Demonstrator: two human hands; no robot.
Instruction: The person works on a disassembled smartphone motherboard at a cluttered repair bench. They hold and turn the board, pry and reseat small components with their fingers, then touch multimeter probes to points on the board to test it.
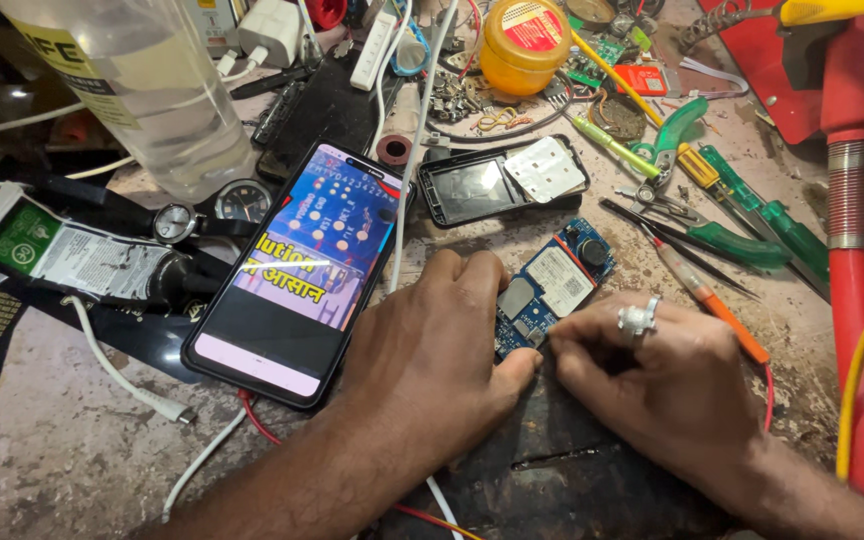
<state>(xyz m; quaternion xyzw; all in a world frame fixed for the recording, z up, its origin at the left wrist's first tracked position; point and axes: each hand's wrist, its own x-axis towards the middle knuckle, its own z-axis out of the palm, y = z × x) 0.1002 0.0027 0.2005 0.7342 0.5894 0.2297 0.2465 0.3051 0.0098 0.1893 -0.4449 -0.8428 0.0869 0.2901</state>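
Observation:
A small blue circuit board [552,285] lies on a dark mat [552,470] in the middle of a worn workbench. My left hand [432,350] rests with curled fingers on the board's left edge, thumb against its lower corner. My right hand [652,375], wearing a silver ring, pinches at that same lower corner, fingertips touching the board; whether they hold a small tool is hidden. A phone [302,270] with a lit screen lies just left of my left hand.
An open black phone shell [502,180] lies behind the board. Green-handled tools [742,235], tweezers and an orange pen sit to the right, beside a red pipe [852,250]. A clear plastic bottle [152,90], a wristwatch [217,215], a yellow jar [522,45] and white cables crowd the back.

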